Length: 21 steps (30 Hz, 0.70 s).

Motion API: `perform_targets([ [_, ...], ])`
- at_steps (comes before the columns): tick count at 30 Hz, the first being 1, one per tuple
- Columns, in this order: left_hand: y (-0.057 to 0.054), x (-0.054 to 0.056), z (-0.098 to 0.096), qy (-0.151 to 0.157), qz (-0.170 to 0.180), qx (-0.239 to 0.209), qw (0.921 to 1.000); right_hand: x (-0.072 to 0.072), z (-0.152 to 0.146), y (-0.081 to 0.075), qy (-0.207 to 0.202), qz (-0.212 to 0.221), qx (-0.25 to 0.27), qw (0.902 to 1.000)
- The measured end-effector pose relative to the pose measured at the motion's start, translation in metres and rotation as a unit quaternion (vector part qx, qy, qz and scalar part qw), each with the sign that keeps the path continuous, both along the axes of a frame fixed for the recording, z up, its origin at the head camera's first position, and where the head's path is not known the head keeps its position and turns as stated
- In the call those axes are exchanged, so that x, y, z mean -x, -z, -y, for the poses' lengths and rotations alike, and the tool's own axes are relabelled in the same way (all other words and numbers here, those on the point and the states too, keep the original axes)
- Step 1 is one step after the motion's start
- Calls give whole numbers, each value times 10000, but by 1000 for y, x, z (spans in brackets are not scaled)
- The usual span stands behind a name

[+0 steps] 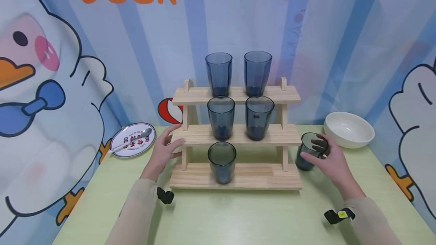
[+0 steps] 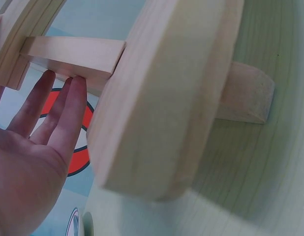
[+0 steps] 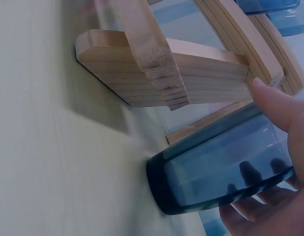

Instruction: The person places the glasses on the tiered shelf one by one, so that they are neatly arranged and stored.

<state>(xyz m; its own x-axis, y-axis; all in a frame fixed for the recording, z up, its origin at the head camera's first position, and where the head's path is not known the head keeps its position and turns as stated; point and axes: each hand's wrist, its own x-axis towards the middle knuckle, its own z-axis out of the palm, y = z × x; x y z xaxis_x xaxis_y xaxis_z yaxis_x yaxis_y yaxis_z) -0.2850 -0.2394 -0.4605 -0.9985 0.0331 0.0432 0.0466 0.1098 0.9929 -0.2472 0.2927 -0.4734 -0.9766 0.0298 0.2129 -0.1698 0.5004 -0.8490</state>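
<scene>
My right hand (image 1: pixel 335 162) grips a smoky blue drinking glass (image 1: pixel 304 158) near its rim, thumb on one side and fingers on the other. The glass leans slightly, its base close over the table just right of a three-step wooden rack (image 1: pixel 235 180). In the right wrist view, the held glass (image 3: pixel 216 167) shows the fingers through its wall. At the rack's left end is my left hand (image 1: pixel 162 153), fingers fairly straight. Their tips touch an upright of the rack (image 2: pixel 73 54) in the left wrist view. Matching glasses stand on the rack: two on top, two in the middle, one (image 1: pixel 222 163) at the bottom.
An oval plate (image 1: pixel 117 150) with a spoon (image 1: pixel 131 141) on it lies at the back left. A white bowl (image 1: pixel 349 129) stands at the back right, behind my right hand. A printed curtain (image 1: pixel 235 18) hangs directly behind the pale green table (image 1: pixel 238 218).
</scene>
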Motion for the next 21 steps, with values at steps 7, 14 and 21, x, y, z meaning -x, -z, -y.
perform_targets([
  [7,0,0,1,-21,-11,-12,10000,-1,1,2,15,-3,120,9999],
  [14,1,2,1,-19,9,9,10000,0,1,5,64,-46,186,9998],
  [21,2,3,1,-29,-2,16,10000,-3,2,6,320,-83,286,9990],
])
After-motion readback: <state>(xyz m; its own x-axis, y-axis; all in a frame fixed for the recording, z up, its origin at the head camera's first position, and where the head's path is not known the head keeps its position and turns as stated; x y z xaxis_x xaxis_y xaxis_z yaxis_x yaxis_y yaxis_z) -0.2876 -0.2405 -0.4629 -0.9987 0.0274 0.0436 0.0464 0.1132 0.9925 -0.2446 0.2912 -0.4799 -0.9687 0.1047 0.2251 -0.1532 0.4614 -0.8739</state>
